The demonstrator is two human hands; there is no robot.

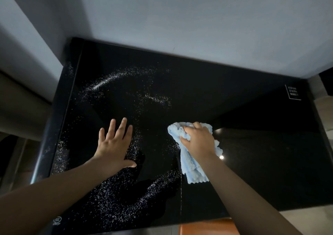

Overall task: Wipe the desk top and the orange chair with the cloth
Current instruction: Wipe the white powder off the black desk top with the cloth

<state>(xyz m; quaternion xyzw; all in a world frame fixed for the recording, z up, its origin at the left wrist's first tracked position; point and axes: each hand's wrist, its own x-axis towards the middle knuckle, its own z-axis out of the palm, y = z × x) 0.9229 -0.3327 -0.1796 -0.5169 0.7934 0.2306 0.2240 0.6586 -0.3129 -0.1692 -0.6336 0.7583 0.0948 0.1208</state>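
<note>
A glossy black desk top (225, 99) fills the middle of the view, strewn on its left half with fine white crumbs (111, 79). My left hand (115, 144) rests flat on the desk with fingers spread, among the crumbs. To its right, my right hand (198, 141) grips a bunched light-blue cloth (191, 168) and presses it on the desk; the cloth's loose end trails toward me. A corner of the orange chair (207, 227) shows at the bottom edge, under the desk's front edge.
A pale grey wall (198, 18) stands right behind the desk. A small white-printed label (292, 92) sits at the desk's far right corner. The desk's left edge drops off to a dim floor area (16, 155).
</note>
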